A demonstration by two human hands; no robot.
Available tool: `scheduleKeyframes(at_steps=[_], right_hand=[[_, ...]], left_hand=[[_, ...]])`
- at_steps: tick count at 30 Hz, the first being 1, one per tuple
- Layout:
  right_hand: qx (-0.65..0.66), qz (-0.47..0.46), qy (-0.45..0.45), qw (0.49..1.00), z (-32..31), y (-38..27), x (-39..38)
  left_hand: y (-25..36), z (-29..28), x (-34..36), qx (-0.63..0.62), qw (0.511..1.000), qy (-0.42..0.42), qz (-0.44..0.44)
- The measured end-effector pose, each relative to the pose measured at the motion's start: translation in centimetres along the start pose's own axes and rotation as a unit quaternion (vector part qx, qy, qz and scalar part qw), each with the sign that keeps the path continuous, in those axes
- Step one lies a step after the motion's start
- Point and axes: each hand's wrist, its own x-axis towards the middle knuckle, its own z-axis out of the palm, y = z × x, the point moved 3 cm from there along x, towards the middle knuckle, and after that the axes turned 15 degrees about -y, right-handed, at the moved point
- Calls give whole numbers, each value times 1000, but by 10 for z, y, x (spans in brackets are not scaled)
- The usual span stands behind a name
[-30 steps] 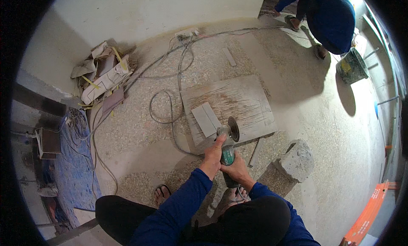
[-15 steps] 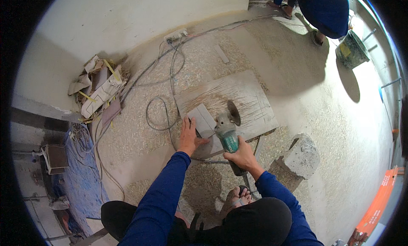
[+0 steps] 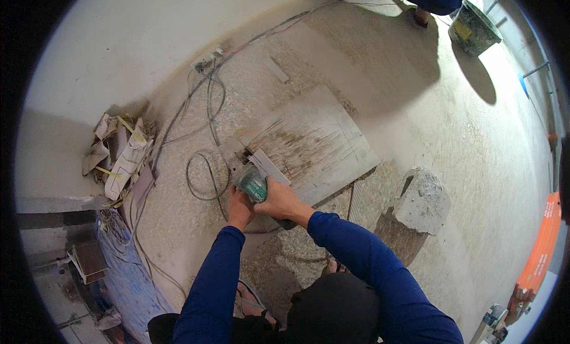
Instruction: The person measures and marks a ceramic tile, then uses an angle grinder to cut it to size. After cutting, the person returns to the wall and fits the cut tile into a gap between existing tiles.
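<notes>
Grinder (image 3: 252,186) over the board's (image 3: 338,130) eight-o'clock edge, head pointing toward eleven. We see both hands closed around it: the right hand (image 3: 282,200) wraps the body, while the left hand (image 3: 239,206) grips the side nearer nine o'clock. For steady control, we would keep this two-handed hold firm, let the disc bear lightly without twisting, and keep fingers behind the head. The pale tile (image 3: 271,167), just beside the grinder at one to two o'clock, appears to have no hand on it; we judge that it could slide under sideways pressure. We would also keep the cord loop (image 3: 208,183), near nine o'clock, clear of the disc.

The grinder's body is green with pale markings, its head dull and its rear dark. The disc is too obscured for us to tell whether it touches the tile. The tile is narrow in view, light and straight-edged; the board beneath is scored and brown-stained. Farther out, we note a rough concrete block (image 3: 423,201) at three o'clock.
</notes>
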Motion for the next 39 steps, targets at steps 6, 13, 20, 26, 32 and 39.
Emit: scheduleKeyframes(at_steps=[6,13,20,26,32,39], right_hand=[[-2,-6,9,1000,5,0,18],[-9,26,-16,1000,6,-3,19],[-10,27,-4,1000,6,-8,20],[-12,37,-8,999,7,-8,22],[-9,45,-7,999,6,-13,21],[-16,44,-4,999,5,-16,20]], left_hand=[[-7,10,-4,-2,997,59,49],[-9,11,-5,-57,995,66,45],[-3,4,-4,-8,994,96,44],[5,-6,-8,-90,994,55,15],[5,-5,-10,-81,996,47,7],[1,2,-5,-53,996,68,31]])
